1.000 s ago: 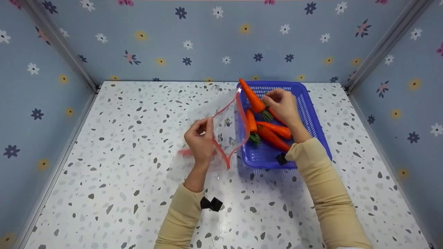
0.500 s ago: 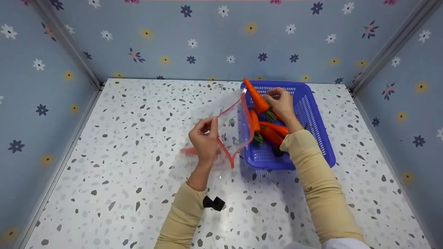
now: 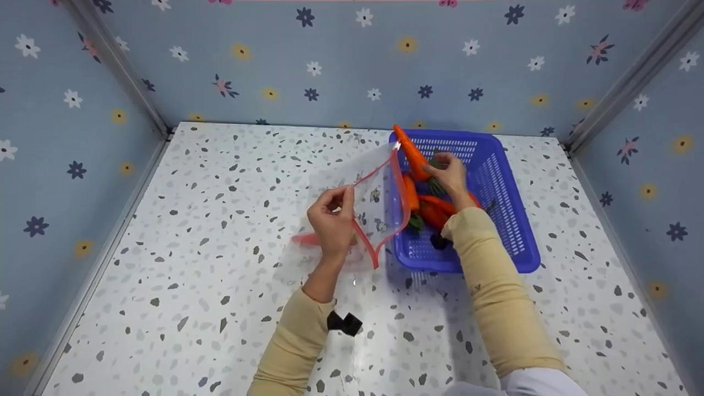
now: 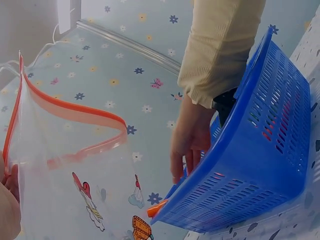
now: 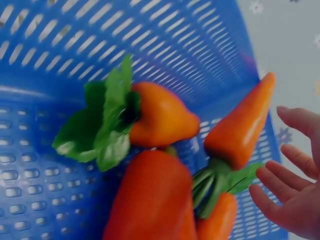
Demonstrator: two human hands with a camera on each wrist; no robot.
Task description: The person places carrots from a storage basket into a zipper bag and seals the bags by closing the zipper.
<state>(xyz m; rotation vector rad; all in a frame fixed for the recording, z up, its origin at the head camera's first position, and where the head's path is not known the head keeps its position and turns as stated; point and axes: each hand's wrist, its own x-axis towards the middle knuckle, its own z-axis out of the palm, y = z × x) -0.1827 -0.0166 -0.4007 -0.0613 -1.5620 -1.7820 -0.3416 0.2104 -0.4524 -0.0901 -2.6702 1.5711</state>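
My left hand point(image 3: 333, 220) pinches the rim of a clear zip bag point(image 3: 406, 201) with red edging and small printed pictures. Its mouth gapes toward a blue plastic basket point(image 3: 509, 209). A reddish shape point(image 3: 305, 239) shows blurrily through the bag's plastic. Several carrots with green tops lie in the basket; one carrot point(image 3: 410, 151) leans with its tip over the back left rim. My right hand point(image 3: 451, 176) hovers over the basket beside that carrot's leafy end. In the right wrist view its fingers point(image 5: 280, 182) are spread, apart from the carrot point(image 5: 240, 125), and hold nothing.
Everything stands on a white speckled table point(image 3: 220, 308). Flower-patterned panels point(image 3: 264, 60) close in the back and both sides. The bag's mouth edge overlaps the basket's left rim in the head view.
My right hand has shifted left within the basket, closer to the leaning carrot's thick end. The left hand keeps its pinch on the bag. The head view has drifted slightly left.
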